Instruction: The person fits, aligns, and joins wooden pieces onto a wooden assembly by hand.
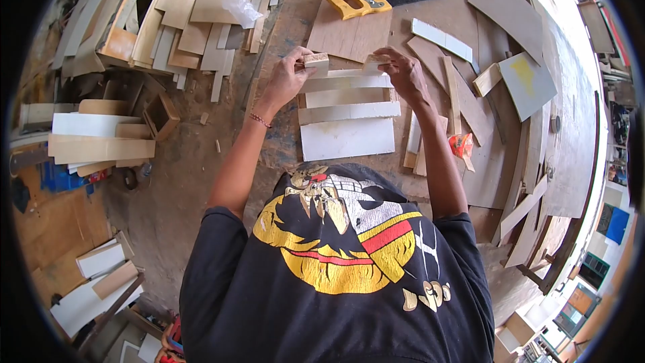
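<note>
My left hand [287, 79] is closed on a small wooden block [317, 63] with a rough, pale cut end and a white face. Opposite it, my right hand [406, 76] pinches a similar small block [373, 64]. Both blocks are at the far edge of a small box-like frame [348, 113] made of white-faced strips with raw wooden sides. A flat white panel [347, 140] lies at its near end, on the side of my body. Beyond my hands a handsaw [366, 1] with a yellow handle rests on a brown board [341, 33].
Wood offcuts [457, 87] and an orange packet [461, 148] lie on the right. At the upper left, stacked boards [201, 20] carry a crumpled plastic bag [242, 7]. More panels [101, 138] are piled at the left. A grey board [518, 85] with a yellow stain lies farther right.
</note>
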Motion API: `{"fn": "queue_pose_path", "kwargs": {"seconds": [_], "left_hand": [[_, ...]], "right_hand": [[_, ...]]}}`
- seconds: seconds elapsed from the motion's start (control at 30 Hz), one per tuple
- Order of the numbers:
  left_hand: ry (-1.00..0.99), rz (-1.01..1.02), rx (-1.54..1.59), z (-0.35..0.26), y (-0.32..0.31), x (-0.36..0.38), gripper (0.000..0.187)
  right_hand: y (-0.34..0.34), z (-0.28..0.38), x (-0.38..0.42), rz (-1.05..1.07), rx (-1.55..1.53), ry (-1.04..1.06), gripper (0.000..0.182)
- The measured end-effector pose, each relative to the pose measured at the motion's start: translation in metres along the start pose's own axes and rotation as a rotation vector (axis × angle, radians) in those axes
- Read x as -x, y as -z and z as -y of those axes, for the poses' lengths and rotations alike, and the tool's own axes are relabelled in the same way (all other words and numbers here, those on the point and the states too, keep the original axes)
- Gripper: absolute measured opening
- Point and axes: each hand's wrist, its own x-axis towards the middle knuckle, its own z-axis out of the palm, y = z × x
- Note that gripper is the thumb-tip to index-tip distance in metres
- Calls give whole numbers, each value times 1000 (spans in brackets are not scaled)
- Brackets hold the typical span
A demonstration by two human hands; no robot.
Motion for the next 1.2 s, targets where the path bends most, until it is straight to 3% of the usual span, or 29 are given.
{"fn": "queue_pose_path", "kwargs": {"seconds": [0.17, 0.53, 0.73, 0.93, 1.2], "left_hand": [[-2, 19, -13, 3, 1, -1, 19], [-17, 26, -41, 4, 0, -1, 25], [10, 76, -56, 4, 2, -2, 24], [-19, -11, -89, -4, 3, 2, 20], [19, 24, -113, 2, 0, 1, 23]], "right_hand": [[4, 1, 2, -1, 49, -20, 24], [4, -7, 1, 12, 93, -20, 35], [3, -6, 1, 9, 91, -19, 31], [4, -6, 0, 2, 115, -15, 26], [3, -6, 0, 13, 128, -29, 30]]}}
